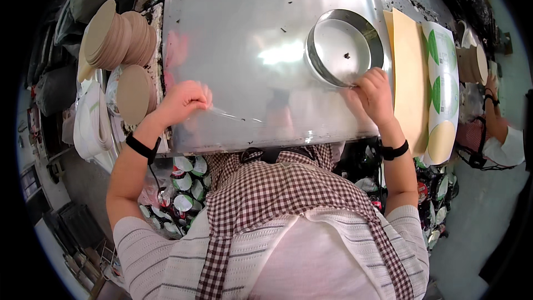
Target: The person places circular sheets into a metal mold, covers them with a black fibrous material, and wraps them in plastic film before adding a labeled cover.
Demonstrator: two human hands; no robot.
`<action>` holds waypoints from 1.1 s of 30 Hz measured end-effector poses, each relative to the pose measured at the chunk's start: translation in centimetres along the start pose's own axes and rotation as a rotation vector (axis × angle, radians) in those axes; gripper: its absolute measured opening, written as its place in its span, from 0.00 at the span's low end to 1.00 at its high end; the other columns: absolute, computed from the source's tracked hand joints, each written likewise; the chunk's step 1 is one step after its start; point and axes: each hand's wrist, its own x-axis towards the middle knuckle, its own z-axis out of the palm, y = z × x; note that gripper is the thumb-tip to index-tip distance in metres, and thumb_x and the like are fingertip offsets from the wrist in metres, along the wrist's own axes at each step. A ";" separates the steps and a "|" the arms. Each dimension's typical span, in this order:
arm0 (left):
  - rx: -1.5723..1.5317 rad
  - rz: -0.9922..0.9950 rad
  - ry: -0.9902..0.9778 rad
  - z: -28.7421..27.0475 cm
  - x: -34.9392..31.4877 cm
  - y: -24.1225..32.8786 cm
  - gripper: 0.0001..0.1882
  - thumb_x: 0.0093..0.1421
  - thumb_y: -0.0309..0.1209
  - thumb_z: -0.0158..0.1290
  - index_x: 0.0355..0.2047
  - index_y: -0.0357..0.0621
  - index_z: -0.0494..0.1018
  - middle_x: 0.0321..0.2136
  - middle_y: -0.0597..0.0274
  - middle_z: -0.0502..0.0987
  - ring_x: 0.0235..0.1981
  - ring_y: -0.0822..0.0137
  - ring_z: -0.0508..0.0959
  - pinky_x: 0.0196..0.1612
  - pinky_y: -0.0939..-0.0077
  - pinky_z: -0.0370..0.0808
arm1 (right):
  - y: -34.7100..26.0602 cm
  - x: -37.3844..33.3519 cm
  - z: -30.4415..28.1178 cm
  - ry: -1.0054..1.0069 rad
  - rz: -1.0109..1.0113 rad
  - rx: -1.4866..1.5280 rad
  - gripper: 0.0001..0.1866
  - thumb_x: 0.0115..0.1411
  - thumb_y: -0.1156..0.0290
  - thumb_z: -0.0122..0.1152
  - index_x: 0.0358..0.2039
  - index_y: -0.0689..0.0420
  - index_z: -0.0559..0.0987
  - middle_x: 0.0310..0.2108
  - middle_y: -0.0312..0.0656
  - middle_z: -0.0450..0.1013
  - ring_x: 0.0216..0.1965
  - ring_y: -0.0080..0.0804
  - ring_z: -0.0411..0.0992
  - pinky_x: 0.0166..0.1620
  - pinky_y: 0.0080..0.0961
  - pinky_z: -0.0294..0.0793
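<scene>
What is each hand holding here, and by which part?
The left hand pinches the clear plastic film at its near left edge. The right hand grips the round metal ring by its near rim, pressing it on the film.

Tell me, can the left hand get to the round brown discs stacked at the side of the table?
Probably yes. The left hand rests at the left edge of the metal table, on clear film, and the stacked brown discs lie just beyond it with nothing between. It would have to let go of the film first.
</scene>
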 end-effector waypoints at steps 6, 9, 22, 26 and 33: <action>-0.255 -0.460 -0.142 -9.4 7.4 1.5 0.07 0.65 0.28 0.56 0.30 0.40 0.81 0.25 0.68 0.81 0.26 0.74 0.75 0.37 0.75 0.74 | -14.8 8.7 -3.5 -0.097 -0.463 1.024 0.12 0.66 0.62 0.71 0.34 0.56 0.80 0.30 0.37 0.75 0.36 0.41 0.73 0.48 0.37 0.67; -0.079 -0.305 -0.346 -8.7 7.6 2.4 0.09 0.63 0.28 0.57 0.28 0.40 0.83 0.25 0.64 0.84 0.30 0.71 0.82 0.38 0.69 0.76 | -15.3 8.9 0.0 -0.183 -0.354 1.069 0.13 0.68 0.63 0.70 0.33 0.57 0.78 0.33 0.39 0.76 0.37 0.40 0.73 0.48 0.38 0.68; -0.102 -0.344 -0.008 -9.1 8.9 3.7 0.05 0.68 0.31 0.55 0.40 0.44 0.77 0.36 0.58 0.79 0.38 0.64 0.80 0.43 0.61 0.76 | -14.9 10.2 -4.0 -0.084 -0.433 1.188 0.10 0.67 0.66 0.71 0.31 0.56 0.81 0.29 0.37 0.76 0.33 0.39 0.72 0.44 0.35 0.69; 0.201 0.343 0.671 -9.5 4.6 8.3 0.04 0.68 0.25 0.52 0.33 0.42 0.70 0.29 0.61 0.73 0.33 0.64 0.76 0.44 0.61 0.74 | -9.5 11.5 9.2 -0.093 -0.373 0.317 0.14 0.58 0.68 0.72 0.43 0.55 0.82 0.39 0.36 0.80 0.42 0.37 0.75 0.51 0.37 0.70; 0.509 0.448 0.288 -1.9 -3.6 1.1 0.07 0.53 0.25 0.58 0.32 0.48 0.73 0.33 0.64 0.77 0.38 0.58 0.77 0.50 0.59 0.74 | -13.0 2.8 0.7 -0.696 -0.183 0.411 0.36 0.63 0.65 0.67 0.69 0.64 0.70 0.71 0.57 0.66 0.73 0.55 0.63 0.77 0.45 0.57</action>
